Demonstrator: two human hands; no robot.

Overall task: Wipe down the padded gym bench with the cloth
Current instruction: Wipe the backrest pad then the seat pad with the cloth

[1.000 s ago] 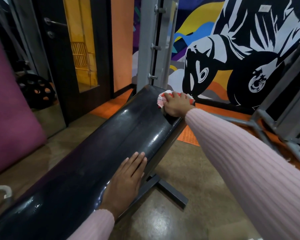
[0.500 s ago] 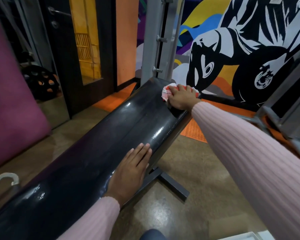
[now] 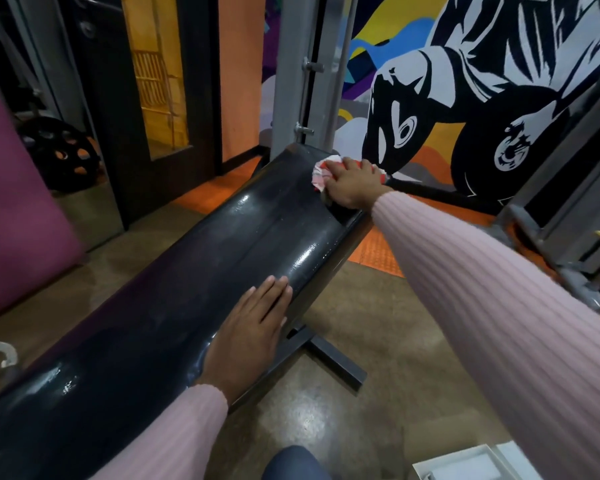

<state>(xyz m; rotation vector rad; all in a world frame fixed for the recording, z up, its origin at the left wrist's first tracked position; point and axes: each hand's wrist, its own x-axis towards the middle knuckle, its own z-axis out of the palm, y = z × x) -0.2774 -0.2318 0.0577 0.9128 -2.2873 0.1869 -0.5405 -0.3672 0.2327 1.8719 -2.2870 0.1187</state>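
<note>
- One long, glossy black padded gym bench (image 3: 201, 268) ran from 7 o'clock towards 1 o'clock.
- One crumpled red-and-white cloth (image 3: 321, 173) lay on its far end at 1 o'clock, pressed down under the right hand (image 3: 355, 183), whose fingers were curled over it.
- The left hand (image 3: 248, 336) rested flat, fingers together, at the near edge, 6 o'clock.
- Step judged: wiping the far end; next, the cloth should be drawn nearer along the padding.
- Background: one grey steel upright (image 3: 300, 74) at 12 o'clock.

Indoor lighting is dim and warm. Overhead light gives specular glare streaks on the glossy bench (image 3: 222, 258), strongest just beyond the left hand's fingers (image 3: 274, 289). The polished floor (image 3: 343, 427) shows soft reflections. Wide-angle distortion bends the frame edges. Slight motion blur softens the periphery.
</note>
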